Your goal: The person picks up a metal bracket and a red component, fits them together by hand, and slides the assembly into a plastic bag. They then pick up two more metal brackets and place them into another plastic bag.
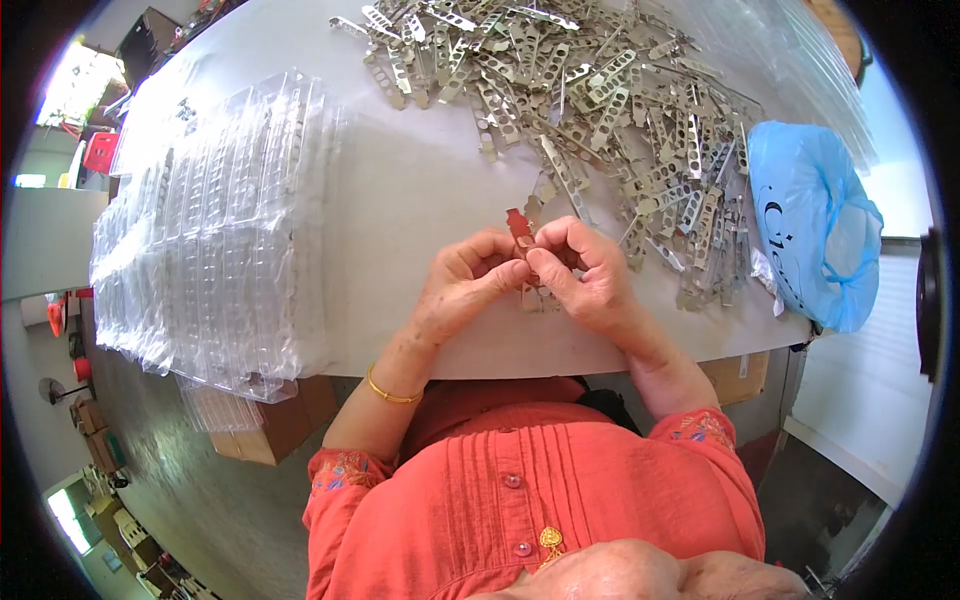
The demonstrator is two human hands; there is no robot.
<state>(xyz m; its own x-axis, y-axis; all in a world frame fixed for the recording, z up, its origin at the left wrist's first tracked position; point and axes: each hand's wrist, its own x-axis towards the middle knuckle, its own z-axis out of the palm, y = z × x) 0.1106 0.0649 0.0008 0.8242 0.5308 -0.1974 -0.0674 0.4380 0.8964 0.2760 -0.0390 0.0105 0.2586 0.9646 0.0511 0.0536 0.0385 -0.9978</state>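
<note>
Close to the table's near edge, my left hand [474, 277] and my right hand [586, 278] meet, thumbs and fingertips pinched on a thin perforated metal strip [519, 226]. Its upper end sticks out above the fingers and shines reddish; the fingers hide much of the rest. Part of another metal piece [537, 299] shows just below the fingertips. Beyond the hands spreads a large heap of similar perforated metal strips [610, 95], lying loose and crossed over one another, and its edge comes near my right hand.
Clear plastic trays [215, 235] are stacked on the table's left side, overhanging the near edge. At the right stands a blue plastic bag [815, 225]. Clear plastic sheeting [790, 65] lies at the far right. A cardboard box [280, 425] sits below the table at left.
</note>
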